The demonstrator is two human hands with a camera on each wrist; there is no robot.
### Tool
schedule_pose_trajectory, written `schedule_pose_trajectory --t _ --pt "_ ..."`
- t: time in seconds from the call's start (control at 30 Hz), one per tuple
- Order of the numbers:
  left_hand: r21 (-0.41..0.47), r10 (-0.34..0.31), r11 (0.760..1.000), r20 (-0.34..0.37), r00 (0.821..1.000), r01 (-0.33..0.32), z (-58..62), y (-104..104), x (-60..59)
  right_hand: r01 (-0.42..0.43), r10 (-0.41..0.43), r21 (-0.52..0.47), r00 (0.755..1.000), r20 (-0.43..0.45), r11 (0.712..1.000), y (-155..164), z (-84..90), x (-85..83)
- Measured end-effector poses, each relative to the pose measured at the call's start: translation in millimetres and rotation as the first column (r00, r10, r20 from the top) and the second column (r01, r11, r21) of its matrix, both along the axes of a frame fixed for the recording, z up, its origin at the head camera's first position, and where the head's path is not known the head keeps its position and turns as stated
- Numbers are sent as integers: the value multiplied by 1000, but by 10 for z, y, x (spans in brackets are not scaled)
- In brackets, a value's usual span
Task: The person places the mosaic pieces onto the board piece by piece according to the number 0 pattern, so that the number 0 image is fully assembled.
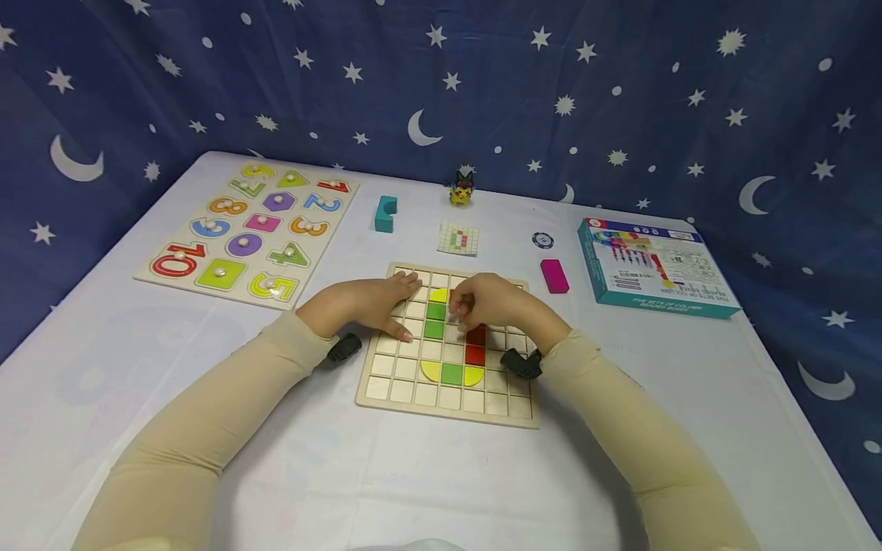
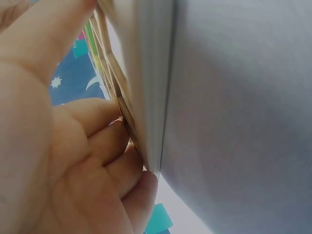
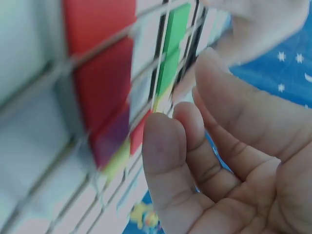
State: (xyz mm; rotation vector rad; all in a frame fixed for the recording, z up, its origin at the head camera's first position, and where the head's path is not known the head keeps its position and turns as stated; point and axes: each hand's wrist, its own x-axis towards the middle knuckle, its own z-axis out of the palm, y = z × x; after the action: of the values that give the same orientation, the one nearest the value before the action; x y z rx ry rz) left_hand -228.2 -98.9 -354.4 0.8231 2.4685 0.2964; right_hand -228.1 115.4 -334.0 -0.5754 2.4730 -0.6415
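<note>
A wooden grid board (image 1: 448, 414) lies on the table with flat coloured tiles in its cells. Green squares (image 1: 434, 330) and a yellow rounded piece (image 1: 438, 295) form one column; red squares (image 1: 475, 355) form another. Along the lower row, a green square (image 1: 452, 374) sits between two yellow rounded pieces. My left hand (image 1: 368, 304) rests at the board's left edge, fingers extended. Above the upper middle cells is my right hand (image 1: 492, 300), fingers bent and thumb apart from the index fingertip (image 3: 165, 139). Nothing shows between them. This hand hides some upper cells.
A small pattern card (image 1: 458, 239) lies behind the board. Around it are a teal block (image 1: 386, 214), a toy figure (image 1: 462, 190), a round chip (image 1: 543, 240) and a magenta block (image 1: 554, 276). A number puzzle (image 1: 248, 229) lies left, a flat box (image 1: 654, 268) right.
</note>
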Motion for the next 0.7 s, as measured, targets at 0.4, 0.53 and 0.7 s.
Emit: schedule_pose_trajectory --t 0.4,0.53,0.7 --pt "12 -9 1000 6 1000 9 -5 -3 -2 106 -106 13 994 6 994 1016 30 123" --pt "10 -2 1000 7 1000 1 1 -6 -1 141 -141 27 990 8 990 1312 28 184" --pt "18 -7 1000 6 1000 7 4 -2 1 199 -201 46 979 41 979 1594 -11 267"
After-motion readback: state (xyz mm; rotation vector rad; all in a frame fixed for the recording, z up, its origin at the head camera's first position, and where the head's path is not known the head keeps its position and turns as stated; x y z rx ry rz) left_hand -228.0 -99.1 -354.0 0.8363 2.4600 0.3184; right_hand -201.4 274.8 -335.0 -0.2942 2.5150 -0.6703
